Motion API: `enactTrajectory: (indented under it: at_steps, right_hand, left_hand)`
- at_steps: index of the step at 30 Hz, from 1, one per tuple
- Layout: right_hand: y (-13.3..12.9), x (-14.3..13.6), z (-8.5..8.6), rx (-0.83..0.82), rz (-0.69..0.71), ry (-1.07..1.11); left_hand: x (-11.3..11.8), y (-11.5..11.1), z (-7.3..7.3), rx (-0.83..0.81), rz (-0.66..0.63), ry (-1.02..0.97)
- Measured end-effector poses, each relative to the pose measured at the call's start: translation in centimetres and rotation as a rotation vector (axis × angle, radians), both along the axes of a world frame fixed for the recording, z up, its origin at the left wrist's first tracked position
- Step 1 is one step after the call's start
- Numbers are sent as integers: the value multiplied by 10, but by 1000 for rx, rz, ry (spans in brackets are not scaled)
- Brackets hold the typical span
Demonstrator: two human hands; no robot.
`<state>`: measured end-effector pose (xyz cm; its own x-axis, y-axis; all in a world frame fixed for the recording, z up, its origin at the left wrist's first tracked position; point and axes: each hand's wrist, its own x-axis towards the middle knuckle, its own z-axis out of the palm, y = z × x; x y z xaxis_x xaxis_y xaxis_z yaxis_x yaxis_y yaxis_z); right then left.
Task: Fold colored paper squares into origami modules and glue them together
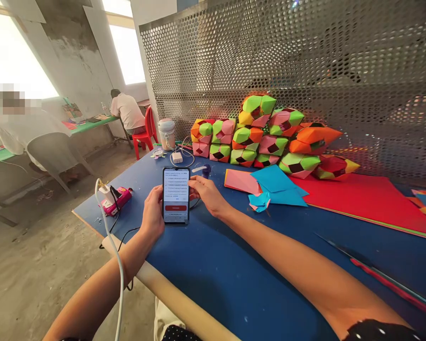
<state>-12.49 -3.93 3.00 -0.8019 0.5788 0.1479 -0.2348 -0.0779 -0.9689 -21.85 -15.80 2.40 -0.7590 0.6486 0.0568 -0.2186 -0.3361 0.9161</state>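
Note:
A smartphone (pixel 176 195) with a lit screen stands upright over the near left part of the blue table. My left hand (pixel 154 210) wraps around its left edge, fingers behind it. At the phone's upper right edge is my right hand (pixel 203 190), its thumb and fingers closed on that side. The screen shows lines of text and a red button, too small to read. Just right of my right hand lie pink paper (pixel 239 181), blue paper sheets (pixel 279 184) and a small folded blue-and-pink paper piece (pixel 259 202).
Folded paper shapes (pixel 248 144) are stacked against the perforated metal panel (pixel 287 57). Red paper (pixel 358 199) and scissors (pixel 376 274) lie at right. A pink power strip (pixel 116 201), white charger (pixel 176 157) and jar (pixel 166 135) stand at left. Two people sit at green tables beyond.

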Motion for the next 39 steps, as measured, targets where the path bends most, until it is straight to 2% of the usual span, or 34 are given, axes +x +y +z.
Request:
enactTrajectory:
  at_steps: [10,22,30,39]
  right_hand:
    - [0,1,-3,-7,4,2]
    - [-4,4,-15,77,82,-24]
    - [-6,-1,-23,114,55,14]
    - [-12,9,-21,84,101,39]
  left_hand:
    - [-1,1,-1,-4,7,2]
    - [-6,2,-6,5,29,24]
    - [-6,3,-7,17,-2,24]
    - [-6,3,-6,7,13,13]
